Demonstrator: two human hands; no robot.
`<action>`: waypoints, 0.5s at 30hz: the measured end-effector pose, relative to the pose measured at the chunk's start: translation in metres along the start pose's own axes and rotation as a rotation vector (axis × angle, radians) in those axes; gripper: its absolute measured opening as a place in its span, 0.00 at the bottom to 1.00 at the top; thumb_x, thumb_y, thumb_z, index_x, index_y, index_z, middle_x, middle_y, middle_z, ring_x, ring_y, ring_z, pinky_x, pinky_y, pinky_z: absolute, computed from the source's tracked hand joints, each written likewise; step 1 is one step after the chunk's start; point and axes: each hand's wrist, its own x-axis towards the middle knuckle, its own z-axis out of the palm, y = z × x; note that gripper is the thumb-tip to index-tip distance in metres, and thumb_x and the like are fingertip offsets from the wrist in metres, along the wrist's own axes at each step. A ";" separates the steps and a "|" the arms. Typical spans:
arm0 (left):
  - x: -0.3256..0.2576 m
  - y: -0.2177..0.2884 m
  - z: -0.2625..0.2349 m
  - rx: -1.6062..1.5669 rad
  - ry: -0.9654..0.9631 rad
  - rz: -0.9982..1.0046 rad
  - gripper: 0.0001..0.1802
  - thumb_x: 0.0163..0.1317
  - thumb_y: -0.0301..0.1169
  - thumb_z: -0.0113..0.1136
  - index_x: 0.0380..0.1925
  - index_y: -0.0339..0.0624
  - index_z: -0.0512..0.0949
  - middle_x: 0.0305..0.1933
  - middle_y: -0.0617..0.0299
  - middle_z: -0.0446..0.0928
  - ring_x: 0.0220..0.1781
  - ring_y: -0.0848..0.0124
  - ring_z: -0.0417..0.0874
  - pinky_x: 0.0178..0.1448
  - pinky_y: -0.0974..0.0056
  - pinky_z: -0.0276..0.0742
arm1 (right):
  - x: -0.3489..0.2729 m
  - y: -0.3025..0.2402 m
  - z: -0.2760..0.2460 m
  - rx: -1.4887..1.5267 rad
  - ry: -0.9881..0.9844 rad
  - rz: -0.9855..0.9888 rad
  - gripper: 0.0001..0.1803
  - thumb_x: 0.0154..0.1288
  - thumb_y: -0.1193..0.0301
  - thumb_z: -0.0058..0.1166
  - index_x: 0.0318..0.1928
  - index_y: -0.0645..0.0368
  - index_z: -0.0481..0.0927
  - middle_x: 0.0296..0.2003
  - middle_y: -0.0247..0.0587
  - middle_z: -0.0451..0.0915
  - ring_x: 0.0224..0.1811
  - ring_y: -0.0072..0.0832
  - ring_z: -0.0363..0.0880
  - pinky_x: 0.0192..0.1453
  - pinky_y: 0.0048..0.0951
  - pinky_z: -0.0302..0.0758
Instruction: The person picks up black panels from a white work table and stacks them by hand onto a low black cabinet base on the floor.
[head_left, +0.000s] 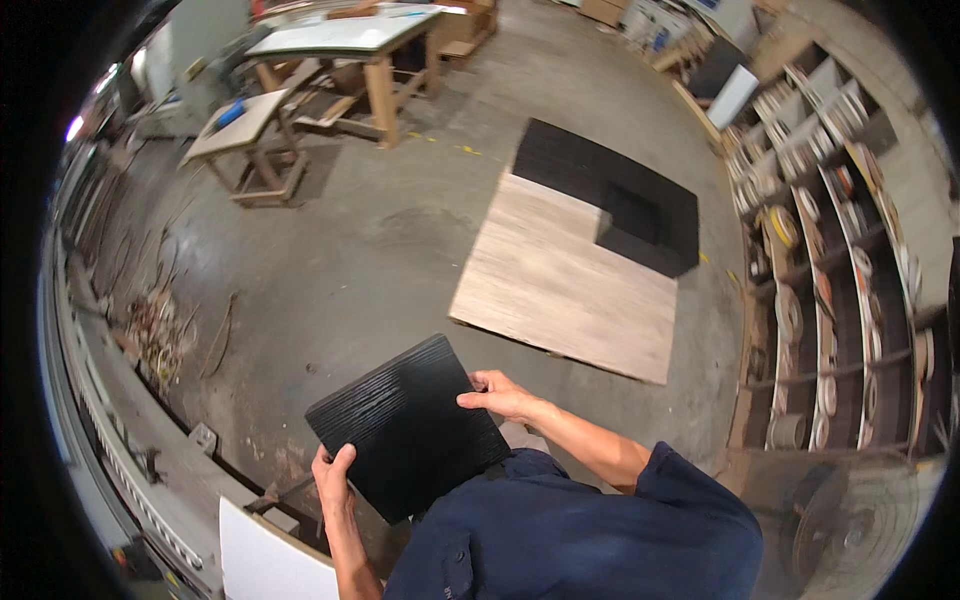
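Observation:
A black, roughly square panel (405, 425) with a wood-grain surface is held in front of my body, tilted. My left hand (333, 478) grips its left edge, the thumb on the top face and the fingers mostly hidden beneath. On the opposite edge, my right hand (498, 395) pinches the panel with its thumb on top. Ahead and to the right, a low stack bears a pale wood-grain board (565, 265) and black panels (570, 160) at its far side, with a smaller black piece (633, 215) on them.
Shelves (815, 300) packed with rolls of edging stand on the right, near a fan (850, 525). At left runs a long machine (130, 460) beside a white board (265, 555). Debris (155, 335) lies on the floor. A worktable (345, 35) and a small stand (240, 125) are farther back.

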 end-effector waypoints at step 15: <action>0.094 -0.075 0.326 0.387 -0.475 -0.320 0.22 0.51 0.26 0.66 0.45 0.26 0.74 0.41 0.52 0.79 0.42 0.66 0.79 0.51 0.63 0.74 | -0.138 0.036 -0.250 0.555 0.512 -0.040 0.27 0.59 0.74 0.60 0.55 0.75 0.68 0.48 0.48 0.77 0.48 0.28 0.75 0.55 0.27 0.72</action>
